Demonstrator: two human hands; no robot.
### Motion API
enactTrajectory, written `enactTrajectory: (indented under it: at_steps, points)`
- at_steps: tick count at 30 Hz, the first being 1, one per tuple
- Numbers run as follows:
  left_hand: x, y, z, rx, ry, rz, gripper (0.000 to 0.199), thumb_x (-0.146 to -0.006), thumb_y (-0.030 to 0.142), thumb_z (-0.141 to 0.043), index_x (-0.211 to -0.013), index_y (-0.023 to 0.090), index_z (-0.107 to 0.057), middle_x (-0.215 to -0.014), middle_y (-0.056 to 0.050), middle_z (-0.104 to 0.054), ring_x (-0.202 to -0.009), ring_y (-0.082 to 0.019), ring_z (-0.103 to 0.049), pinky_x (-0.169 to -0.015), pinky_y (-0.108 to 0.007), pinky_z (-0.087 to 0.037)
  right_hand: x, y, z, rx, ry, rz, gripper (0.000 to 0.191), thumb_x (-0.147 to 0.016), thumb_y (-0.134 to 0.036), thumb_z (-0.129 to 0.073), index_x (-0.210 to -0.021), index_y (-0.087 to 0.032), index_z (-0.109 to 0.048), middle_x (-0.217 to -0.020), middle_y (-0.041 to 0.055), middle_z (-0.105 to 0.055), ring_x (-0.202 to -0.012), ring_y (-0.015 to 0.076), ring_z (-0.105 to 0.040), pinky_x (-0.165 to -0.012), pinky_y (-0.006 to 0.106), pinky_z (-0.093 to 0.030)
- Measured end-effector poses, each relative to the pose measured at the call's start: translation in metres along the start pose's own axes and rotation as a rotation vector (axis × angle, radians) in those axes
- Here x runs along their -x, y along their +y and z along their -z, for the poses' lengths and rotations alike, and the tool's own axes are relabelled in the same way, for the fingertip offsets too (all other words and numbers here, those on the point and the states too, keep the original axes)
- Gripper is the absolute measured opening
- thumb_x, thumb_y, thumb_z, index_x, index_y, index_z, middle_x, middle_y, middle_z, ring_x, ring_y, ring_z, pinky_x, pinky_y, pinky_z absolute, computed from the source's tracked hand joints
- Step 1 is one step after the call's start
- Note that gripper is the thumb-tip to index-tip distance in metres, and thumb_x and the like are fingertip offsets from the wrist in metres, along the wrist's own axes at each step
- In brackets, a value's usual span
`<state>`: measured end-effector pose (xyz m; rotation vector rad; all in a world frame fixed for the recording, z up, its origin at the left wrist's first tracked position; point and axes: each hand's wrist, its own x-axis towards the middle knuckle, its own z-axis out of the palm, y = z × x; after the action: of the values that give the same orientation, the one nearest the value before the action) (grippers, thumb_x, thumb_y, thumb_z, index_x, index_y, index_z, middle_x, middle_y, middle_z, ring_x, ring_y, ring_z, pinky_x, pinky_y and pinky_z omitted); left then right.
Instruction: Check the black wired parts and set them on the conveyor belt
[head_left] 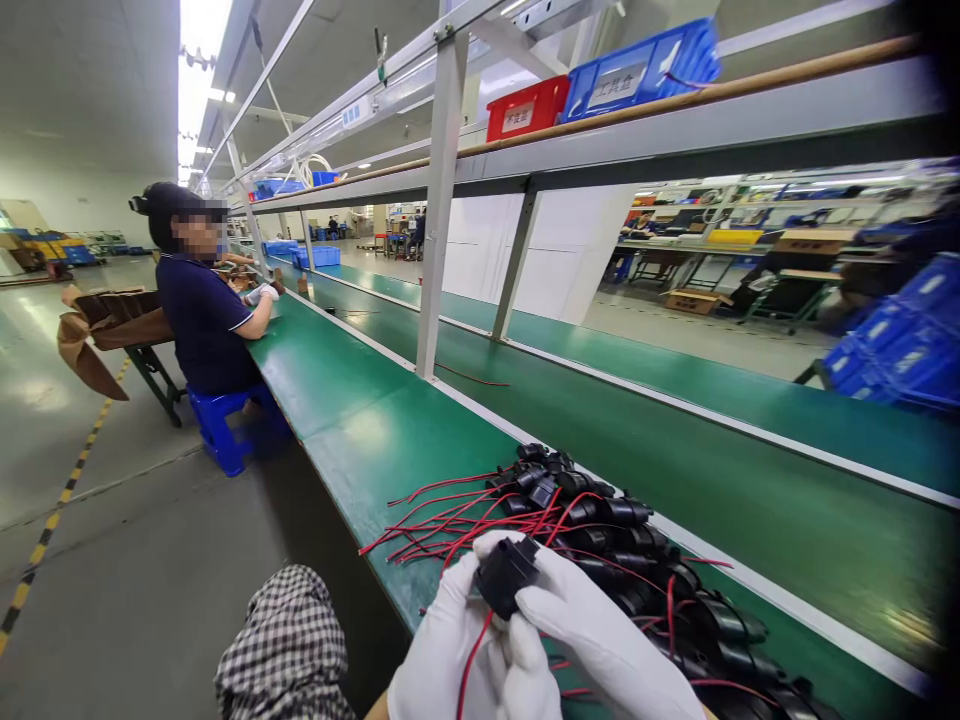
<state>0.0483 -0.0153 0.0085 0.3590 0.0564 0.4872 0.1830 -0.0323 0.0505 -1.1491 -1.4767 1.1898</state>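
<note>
Both my hands wear white gloves and meet at the bottom centre around one black plastic part (508,577) with a red wire trailing down from it. My left hand (450,650) grips the part from the left and below, the wire running across its palm. Fingers of my right hand (592,620) close on the part from the right side and top. Just beyond my hands lies a pile of similar black parts (622,540) with red and black wires (450,520), spread over the green bench top (375,420).
A metal post (441,210) rises from the bench and carries a shelf with a red bin (527,108) and a blue bin (641,72). Behind runs a green conveyor belt (600,400). Another person (202,300) sits farther along on a blue stool (225,425). Blue crates (900,340) stand at right.
</note>
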Motion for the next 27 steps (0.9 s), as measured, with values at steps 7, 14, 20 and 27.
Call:
enactTrajectory:
  at_steps: [7, 14, 20, 27]
  points:
    - [-0.017, 0.012, 0.072, -1.066, 0.531, -0.482, 0.060, -0.091, 0.068, -0.041, -0.106, 0.015, -0.063, -0.107, -0.012, -0.069, -0.102, -0.023, -0.063, -0.099, -0.041, -0.044, -0.002, -0.076, 0.113, 0.976, 1.021, 0.136, 0.037, -0.093, -0.055, -0.051, -0.112, -0.025, -0.059, -0.110, 0.0139, -0.067, -0.099, 0.0370, -0.066, -0.092, 0.053, -0.052]
    - [-0.016, -0.002, 0.110, -1.348, 0.610, -0.576, 0.036, -0.094, 0.051, -0.050, -0.107, 0.022, -0.067, -0.111, -0.009, -0.065, -0.110, -0.024, -0.056, -0.106, -0.045, -0.037, -0.058, -0.018, 0.233, 1.389, 0.711, -0.266, 0.023, -0.099, -0.029, -0.059, -0.083, -0.015, -0.066, -0.090, 0.0046, -0.069, -0.093, 0.0221, -0.069, -0.079, 0.032, -0.056]
    - [-0.020, -0.005, 0.119, -1.475, 0.581, -0.616, 0.035, -0.097, 0.048, -0.045, -0.102, 0.022, -0.069, -0.102, -0.009, -0.067, -0.100, -0.024, -0.058, -0.097, -0.043, -0.044, -0.065, 0.069, 0.262, 1.354, 0.368, -0.675, 0.015, -0.096, -0.027, -0.068, -0.100, -0.013, -0.066, -0.097, 0.0036, -0.067, -0.084, 0.0176, -0.067, -0.077, 0.034, -0.058]
    - [-0.023, -0.009, 0.130, -1.582, 0.535, -0.701, 0.040, -0.101, 0.046, -0.033, -0.103, 0.022, -0.064, -0.098, -0.007, -0.066, -0.096, -0.021, -0.058, -0.092, -0.038, -0.046, -0.071, 0.058, 0.230, 1.290, 0.215, -0.541, 0.032, -0.100, -0.046, -0.055, -0.096, -0.016, -0.066, -0.089, 0.0025, -0.068, -0.073, 0.0158, -0.063, -0.072, 0.031, -0.053]
